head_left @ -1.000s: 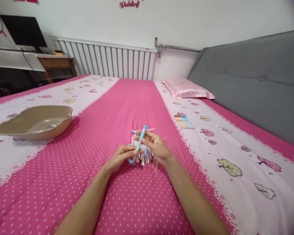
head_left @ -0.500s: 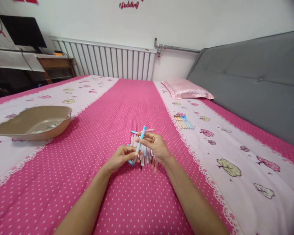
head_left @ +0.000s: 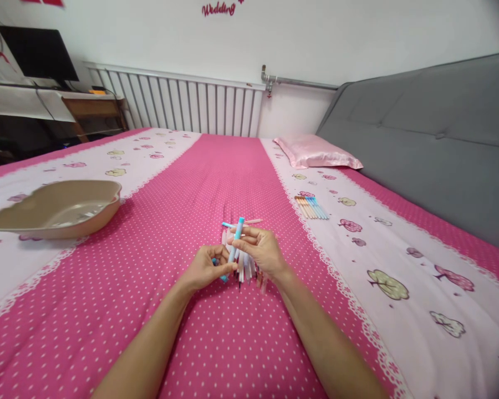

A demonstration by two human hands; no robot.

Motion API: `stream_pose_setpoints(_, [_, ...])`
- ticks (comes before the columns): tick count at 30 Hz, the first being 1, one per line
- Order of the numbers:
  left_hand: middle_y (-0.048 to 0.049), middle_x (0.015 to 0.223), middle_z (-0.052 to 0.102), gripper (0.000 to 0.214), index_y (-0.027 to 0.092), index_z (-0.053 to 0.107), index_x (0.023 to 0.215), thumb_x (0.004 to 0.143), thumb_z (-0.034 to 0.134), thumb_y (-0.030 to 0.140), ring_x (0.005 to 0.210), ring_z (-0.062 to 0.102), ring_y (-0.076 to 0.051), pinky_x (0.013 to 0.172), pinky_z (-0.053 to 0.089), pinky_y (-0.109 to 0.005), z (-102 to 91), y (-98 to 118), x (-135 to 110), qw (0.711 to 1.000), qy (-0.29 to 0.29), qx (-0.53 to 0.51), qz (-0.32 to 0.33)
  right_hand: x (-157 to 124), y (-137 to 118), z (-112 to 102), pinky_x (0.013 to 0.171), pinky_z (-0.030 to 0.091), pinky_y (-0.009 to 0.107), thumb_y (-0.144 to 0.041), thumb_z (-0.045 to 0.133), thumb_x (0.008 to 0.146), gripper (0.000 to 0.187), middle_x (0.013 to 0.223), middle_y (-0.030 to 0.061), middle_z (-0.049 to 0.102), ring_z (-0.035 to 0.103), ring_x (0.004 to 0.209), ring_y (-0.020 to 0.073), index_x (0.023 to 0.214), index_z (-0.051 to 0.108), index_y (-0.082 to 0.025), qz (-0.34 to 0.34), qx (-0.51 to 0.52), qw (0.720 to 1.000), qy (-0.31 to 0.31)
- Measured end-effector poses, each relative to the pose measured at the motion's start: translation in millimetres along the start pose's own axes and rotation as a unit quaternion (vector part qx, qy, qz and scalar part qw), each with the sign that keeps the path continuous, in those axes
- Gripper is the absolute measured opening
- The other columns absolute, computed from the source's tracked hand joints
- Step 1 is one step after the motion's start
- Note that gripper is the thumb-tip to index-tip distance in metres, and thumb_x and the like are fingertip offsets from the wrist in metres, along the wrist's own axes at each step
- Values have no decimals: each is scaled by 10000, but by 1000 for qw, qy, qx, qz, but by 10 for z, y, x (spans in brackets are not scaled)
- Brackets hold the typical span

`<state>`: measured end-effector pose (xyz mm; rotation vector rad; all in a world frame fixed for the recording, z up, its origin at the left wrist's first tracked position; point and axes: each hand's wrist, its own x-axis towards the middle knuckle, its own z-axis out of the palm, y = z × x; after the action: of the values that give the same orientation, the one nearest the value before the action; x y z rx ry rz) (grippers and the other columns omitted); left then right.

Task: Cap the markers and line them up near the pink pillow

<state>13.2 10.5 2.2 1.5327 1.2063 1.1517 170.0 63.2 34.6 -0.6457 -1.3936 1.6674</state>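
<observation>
A light blue marker pen (head_left: 235, 241) stands nearly upright between both hands over the pink dotted bedspread (head_left: 216, 332). My right hand (head_left: 261, 250) pinches its upper barrel. My left hand (head_left: 208, 267) is closed around the lower end, where a blue cap shows. Beneath the hands lies a loose pile of marker pens (head_left: 246, 269), mostly white with coloured ends. A neat row of orange and blue markers (head_left: 311, 206) lies further right on the pale flowered strip.
A beige cloud-shaped tray (head_left: 56, 208) sits at the left of the bed. A pink satin pillow (head_left: 316, 152) lies by the grey headboard (head_left: 432, 133). A white radiator (head_left: 178, 102) runs along the far wall, with a desk and monitor at far left.
The blue marker has turned more upright and slid slightly lower. My left hand has closed tighter around its bottom end. The right hand has stayed almost in place.
</observation>
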Motion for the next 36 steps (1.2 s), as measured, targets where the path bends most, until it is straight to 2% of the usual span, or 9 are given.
stream_pose_setpoints(7, [32, 484, 501, 410, 147, 492, 563, 620, 790, 422, 451, 419, -62, 466, 325, -192, 21, -25, 6, 999, 23, 16, 16, -27, 4, 33, 647, 531, 317, -395, 799, 606, 401, 693, 6, 697, 669, 648, 184, 936, 703, -189, -10, -22, 1000, -7])
stream_pose_setpoints(11, [13, 538, 555, 398, 146, 520, 625, 622, 789, 439, 475, 479, -82, 482, 378, -210, -14, 5, -1, 998, 49, -43, 7, -14, 50, 55, 758, 526, 340, -382, 751, 684, 452, 892, 53, 720, 676, 827, 199, 1086, 648, -203, -45, -28, 998, -18])
stream_pose_setpoints(16, [9, 583, 590, 375, 153, 569, 717, 642, 770, 461, 511, 531, -99, 501, 426, -221, -102, 89, -3, 978, 181, -107, 1, 16, 146, 35, 877, 480, 344, -298, 596, 834, 318, 1139, 82, 664, 623, 1028, 179, 1144, 603, -226, -115, -136, 984, -28])
stream_pose_setpoints(18, [15, 574, 593, 350, 161, 575, 721, 662, 751, 458, 506, 530, -98, 511, 436, -223, -130, 103, 9, 963, 246, -108, 11, 7, 177, 35, 880, 473, 353, -222, 532, 865, 304, 1137, 79, 665, 620, 1015, 176, 1163, 594, -216, -137, -236, 961, -41])
stream_pose_setpoints(21, [15, 560, 595, 312, 167, 573, 699, 677, 729, 437, 498, 518, -93, 517, 429, -215, -154, 93, 33, 940, 329, -90, 26, -29, 221, 70, 944, 433, 386, -137, 503, 863, 316, 1137, 99, 658, 579, 1061, 203, 1160, 605, -166, -179, -404, 894, -71])
stream_pose_setpoints(23, [12, 567, 599, 294, 163, 580, 692, 680, 719, 422, 499, 510, -88, 520, 421, -207, -159, 76, 46, 929, 360, -74, 31, -57, 261, 107, 983, 403, 390, -109, 496, 863, 333, 1136, 103, 653, 539, 1107, 217, 1178, 598, -146, -198, -484, 846, -103])
stream_pose_setpoints(26, [12, 567, 594, 284, 162, 580, 692, 682, 705, 417, 492, 504, -87, 516, 419, -207, -159, 51, 54, 924, 376, -65, 24, -87, 353, 146, 1041, 353, 399, -130, 479, 888, 372, 1224, 102, 611, 462, 1206, 225, 1255, 542, -143, -203, -545, 801, -139])
stream_pose_setpoints(31, [18, 542, 577, 303, 162, 570, 692, 654, 712, 427, 474, 497, -93, 484, 409, -207, -147, 25, 58, 928, 367, -66, 12, -92, 500, 137, 1105, 263, 425, -231, 470, 915, 446, 1387, 130, 472, 341, 1316, 255, 1344, 448, -112, -199, -607, 753, -159])
stream_pose_setpoints(36, [12, 542, 582, 312, 157, 573, 711, 655, 710, 432, 478, 499, -98, 477, 407, -208, -134, 23, 56, 931, 359, -66, 7, -91, 506, 143, 1066, 301, 377, -161, 439, 897, 404, 1269, 110, 547, 420, 1203, 223, 1295, 487, -112, -219, -616, 743, -143])
